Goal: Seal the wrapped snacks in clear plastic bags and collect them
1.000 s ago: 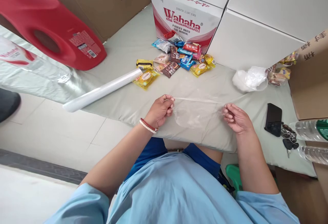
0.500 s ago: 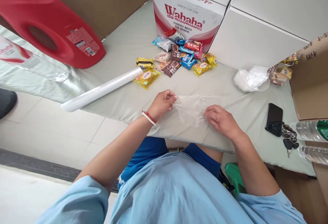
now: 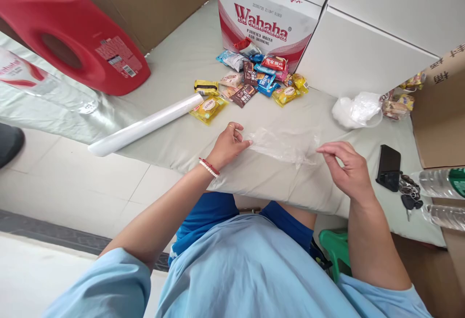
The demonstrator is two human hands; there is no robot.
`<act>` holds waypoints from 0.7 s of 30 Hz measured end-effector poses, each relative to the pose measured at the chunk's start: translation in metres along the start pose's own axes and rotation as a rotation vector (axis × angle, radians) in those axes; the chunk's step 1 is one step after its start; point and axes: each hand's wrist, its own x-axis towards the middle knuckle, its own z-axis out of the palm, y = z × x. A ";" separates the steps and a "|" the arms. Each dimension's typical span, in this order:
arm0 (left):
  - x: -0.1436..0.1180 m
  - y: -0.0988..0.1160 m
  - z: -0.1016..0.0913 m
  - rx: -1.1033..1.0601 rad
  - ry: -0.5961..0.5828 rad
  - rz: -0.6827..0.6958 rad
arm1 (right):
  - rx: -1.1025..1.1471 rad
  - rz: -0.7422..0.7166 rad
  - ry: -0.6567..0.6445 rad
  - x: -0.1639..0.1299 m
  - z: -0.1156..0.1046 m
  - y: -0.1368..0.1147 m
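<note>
Fingertips of our left hand (image 3: 228,144) pinch the left end of a clear plastic bag (image 3: 285,145), thumb and forefinger closed on the film. Our right hand (image 3: 345,166) is at the bag's right end, fingers narrowly curled with the tips at the film; we cannot tell whether they grip it or only touch it.

In the head view, the only one we have, the bag lies crumpled and stretched between our hands on the grey-covered table (image 3: 181,66), just inside its near edge. We judge the step in hand to be working the thin film, finding its mouth or straightening it. The next move calls for a light, even pull from both ends, since film this thin will cling and bunch.

At 11 o'clock from the bag lies a white roll (image 3: 145,126), its far end over the table's left edge. At 12 o'clock sits a heap of snack packets (image 3: 250,83) against the Wahaha carton (image 3: 267,22). At 1 o'clock is a crumpled white bag (image 3: 354,110); at 3 o'clock a black phone (image 3: 388,167) with keys (image 3: 409,197), and water bottles (image 3: 441,183) beyond.

Bare cloth between bag and packets gives room to move forward. The near edge at 6 o'clock is close, so anything let go there could slide off toward our lap.
</note>
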 end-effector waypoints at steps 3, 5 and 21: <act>-0.003 0.003 -0.002 0.051 -0.029 0.008 | 0.034 -0.009 -0.132 0.023 0.024 -0.014; -0.003 0.004 -0.001 0.083 -0.040 -0.006 | 0.012 0.015 -0.156 0.037 0.046 -0.012; 0.018 -0.004 0.006 0.325 0.044 -0.015 | -0.165 -0.166 -0.036 -0.019 0.101 -0.019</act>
